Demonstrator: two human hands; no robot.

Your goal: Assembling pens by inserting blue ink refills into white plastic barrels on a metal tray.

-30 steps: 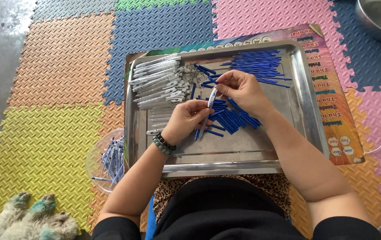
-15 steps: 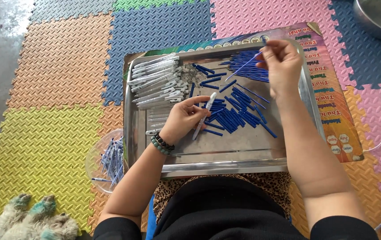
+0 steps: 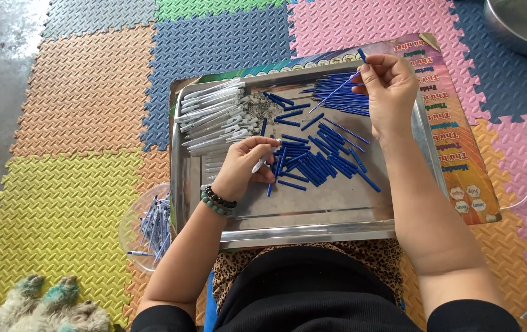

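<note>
Foam floor mats point(image 3: 72, 203) in yellow, orange, blue and pink cover the ground under us, and nearest to us, at the left edge, lies a furry grey-green toy point(image 3: 45, 304). Just left of our knee we see a clear plastic bowl point(image 3: 133, 237) holding finished blue pens point(image 3: 155, 221). Ahead of our lap sits a steel tray point(image 3: 312, 218) on a printed cardboard sheet point(image 3: 469, 166).

Our left hand point(image 3: 245, 169), with bead bracelets point(image 3: 217, 201) at the wrist, rests over the tray's near-left part; its fingers point(image 3: 267, 142) are curled closed around a clear pen barrel point(image 3: 259, 165). Beside it a heap of short blue caps point(image 3: 319, 161) spreads across the tray's middle. Farther back on the left lie stacked clear pen barrels point(image 3: 214, 114).

Our right hand point(image 3: 389, 89) is raised over the tray's far right corner, fingers point(image 3: 367, 72) pinched shut on a thin blue refill point(image 3: 336, 91), above a bundle of blue refills point(image 3: 343, 98). Beyond, at the top right, a metal basin point(image 3: 522, 24) shows partly.
</note>
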